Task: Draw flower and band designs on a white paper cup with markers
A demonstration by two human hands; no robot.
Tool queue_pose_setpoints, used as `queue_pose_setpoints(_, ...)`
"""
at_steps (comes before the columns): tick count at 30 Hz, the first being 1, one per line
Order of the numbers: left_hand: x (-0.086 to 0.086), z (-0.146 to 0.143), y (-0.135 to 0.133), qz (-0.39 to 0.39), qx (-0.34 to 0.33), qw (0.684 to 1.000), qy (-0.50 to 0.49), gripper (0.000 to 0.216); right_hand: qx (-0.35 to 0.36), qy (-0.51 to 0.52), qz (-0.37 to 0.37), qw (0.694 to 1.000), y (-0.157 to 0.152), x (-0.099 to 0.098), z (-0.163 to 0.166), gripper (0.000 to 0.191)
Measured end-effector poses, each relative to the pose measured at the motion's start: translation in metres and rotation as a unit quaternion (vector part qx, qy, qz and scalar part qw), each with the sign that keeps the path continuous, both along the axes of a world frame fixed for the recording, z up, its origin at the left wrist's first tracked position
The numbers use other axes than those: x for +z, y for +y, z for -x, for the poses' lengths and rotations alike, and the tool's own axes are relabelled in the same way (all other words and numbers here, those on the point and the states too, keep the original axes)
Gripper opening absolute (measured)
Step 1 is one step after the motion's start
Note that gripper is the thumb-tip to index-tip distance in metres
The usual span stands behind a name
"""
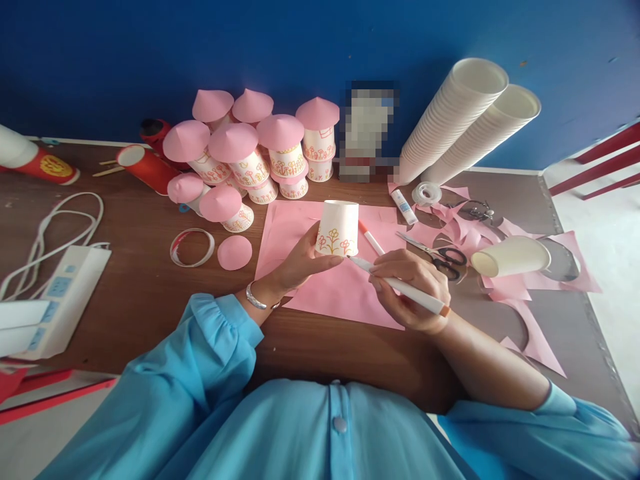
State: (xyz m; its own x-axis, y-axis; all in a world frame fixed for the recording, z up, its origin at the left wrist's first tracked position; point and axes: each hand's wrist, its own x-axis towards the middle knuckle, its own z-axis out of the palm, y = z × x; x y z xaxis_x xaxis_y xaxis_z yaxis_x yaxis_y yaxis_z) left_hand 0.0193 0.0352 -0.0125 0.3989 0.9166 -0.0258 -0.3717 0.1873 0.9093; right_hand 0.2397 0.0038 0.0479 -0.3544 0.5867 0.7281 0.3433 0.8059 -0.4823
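Observation:
My left hand point(306, 261) grips a white paper cup point(339, 223) from its left side and below, over pink paper point(345, 300). Red and yellow flowers are drawn along the cup's lower part. In my right hand point(413, 290) is a white marker point(410, 293) with a brown end; its tip is at the cup's lower right edge, and I cannot tell whether it touches. Just behind the right hand lies a second marker with an orange cap point(370, 237). To its right are black-handled scissors point(440, 257).
Decorated cups with pink cone roofs point(233, 143) stand at the back left. Two tall cup stacks point(450, 120) lean at the back right. Around the right side lie pink scraps point(537, 333), a loose cup point(510, 257) and a glue stick point(404, 207). A power strip point(75, 287) lies at left.

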Motion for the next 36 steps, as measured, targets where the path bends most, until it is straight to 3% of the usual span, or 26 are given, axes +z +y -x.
queue_pose_setpoints(19,0.01,-0.003,-0.003,-0.019,-0.005,0.999,0.026,0.062,0.004,-0.01,0.005,1.0,0.001,-0.006,0.001,0.019)
queue_pose_setpoints(28,0.002,0.0,0.001,-0.04,-0.007,0.999,0.027,0.066,0.021,0.018,0.016,0.999,-0.001,-0.003,-0.003,0.02)
queue_pose_setpoints(33,0.0,-0.001,0.003,-0.006,-0.009,1.0,-0.025,0.066,-0.009,0.102,0.018,0.995,0.004,-0.019,-0.004,0.029)
queue_pose_setpoints(36,0.004,-0.001,0.002,0.013,-0.038,0.998,-0.055,0.058,-0.04,0.078,0.056,0.995,0.01,-0.031,-0.004,0.045)
